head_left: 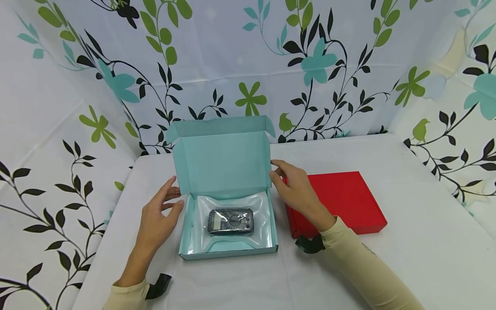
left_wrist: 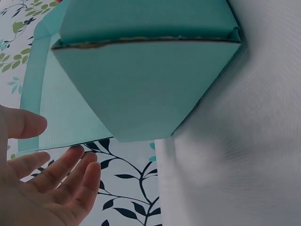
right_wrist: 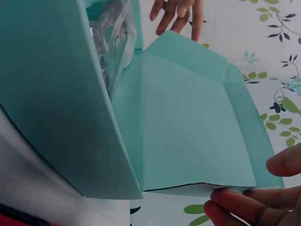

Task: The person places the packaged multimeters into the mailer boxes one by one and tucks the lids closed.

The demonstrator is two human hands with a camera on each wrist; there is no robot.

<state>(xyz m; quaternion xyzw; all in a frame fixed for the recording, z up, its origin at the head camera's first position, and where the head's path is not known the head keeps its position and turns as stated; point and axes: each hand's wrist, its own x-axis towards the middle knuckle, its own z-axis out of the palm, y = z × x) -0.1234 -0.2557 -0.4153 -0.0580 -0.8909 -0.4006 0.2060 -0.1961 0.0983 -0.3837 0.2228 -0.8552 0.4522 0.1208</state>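
Box: a teal cardboard box (head_left: 228, 254) is seen standing on the white table (head_left: 407, 258), near its front middle, with its lid (head_left: 222, 161) raised upright at the back.
Lid flaps: a side flap is folded out at each end of the lid; the flap on the left side fills the left wrist view (left_wrist: 141, 89).
Contents: a dark meter (head_left: 230, 221) sealed in a clear plastic bag (head_left: 201, 215) is laid flat inside the box, roughly in the middle of the tray.
Left hand: the left hand (head_left: 159, 219) is held open just beside the left wall of the box, fingers straight and slightly spread, nothing grasped; in the left wrist view its fingertips (left_wrist: 75, 162) are seen just short of the flap, and contact cannot be told.
Right hand: the right hand (head_left: 296, 187) is placed at the right edge of the raised lid; in the right wrist view its fingertips (right_wrist: 244, 202) are seen pinching the lid's edge, with the thumb above it.
Red box: a flat red box (head_left: 341, 202) is laid closed on the table just to the right of the teal one, partly hidden behind the right hand and wrist.
Surroundings: white cloth with a leaf and flower print (head_left: 317, 64) is hung behind and to both sides of the table.
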